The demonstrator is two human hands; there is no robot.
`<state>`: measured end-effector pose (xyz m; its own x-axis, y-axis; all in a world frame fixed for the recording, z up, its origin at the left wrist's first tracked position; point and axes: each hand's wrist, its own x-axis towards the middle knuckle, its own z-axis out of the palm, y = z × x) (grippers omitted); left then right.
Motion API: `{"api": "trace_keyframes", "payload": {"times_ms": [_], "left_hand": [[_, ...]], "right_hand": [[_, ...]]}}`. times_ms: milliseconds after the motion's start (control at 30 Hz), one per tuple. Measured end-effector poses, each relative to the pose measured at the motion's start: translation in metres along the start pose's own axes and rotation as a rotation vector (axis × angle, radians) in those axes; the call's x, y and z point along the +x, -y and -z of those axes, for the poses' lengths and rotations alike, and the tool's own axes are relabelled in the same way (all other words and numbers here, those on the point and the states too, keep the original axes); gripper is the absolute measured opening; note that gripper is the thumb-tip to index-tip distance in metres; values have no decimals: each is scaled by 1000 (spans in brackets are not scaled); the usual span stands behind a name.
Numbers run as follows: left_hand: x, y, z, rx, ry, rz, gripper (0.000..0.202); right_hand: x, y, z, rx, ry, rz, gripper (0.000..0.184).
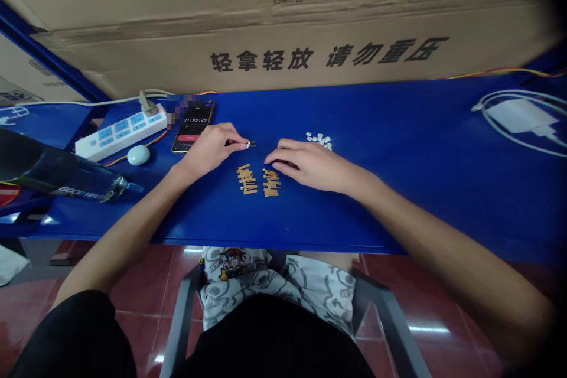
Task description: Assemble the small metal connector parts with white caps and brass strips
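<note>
My left hand (212, 149) rests on the blue table (398, 177) and pinches a small dark part with a white tip (248, 144) between thumb and fingers. My right hand (310, 164) lies palm down beside it, fingers curled toward two short rows of small tan connector pieces (257, 181). Whether its fingertips hold one is hidden. A little heap of tiny white pieces (319, 140) sits just behind my right hand.
A phone (193, 125) showing a timer lies behind my left hand, with a white power strip (120, 131) and a pale round object (139, 155) to its left. A dark bottle (57, 174) lies at far left. A white charger with cable (520, 116) sits far right. Cardboard boxes (283, 23) wall the back.
</note>
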<state>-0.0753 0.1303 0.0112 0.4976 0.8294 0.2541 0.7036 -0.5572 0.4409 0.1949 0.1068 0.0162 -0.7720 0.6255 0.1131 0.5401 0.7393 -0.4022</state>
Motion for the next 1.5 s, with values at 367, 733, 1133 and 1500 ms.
{"api": "trace_keyframes", "payload": {"times_ms": [367, 733, 1133, 1500], "left_hand": [[-4, -12, -4, 374, 1, -99, 33], [-1, -6, -8, 330, -15, -80, 22], [-11, -49, -11, -20, -30, -157, 17], [-9, -37, -8, -52, 0, -130, 19]], "right_hand": [[1, -2, -1, 7, -13, 5, 33], [0, -1, -1, -12, -48, 3, 33], [3, 9, -3, 223, -401, 94, 23], [0, 5, 12, 264, -432, -2, 16]]}}
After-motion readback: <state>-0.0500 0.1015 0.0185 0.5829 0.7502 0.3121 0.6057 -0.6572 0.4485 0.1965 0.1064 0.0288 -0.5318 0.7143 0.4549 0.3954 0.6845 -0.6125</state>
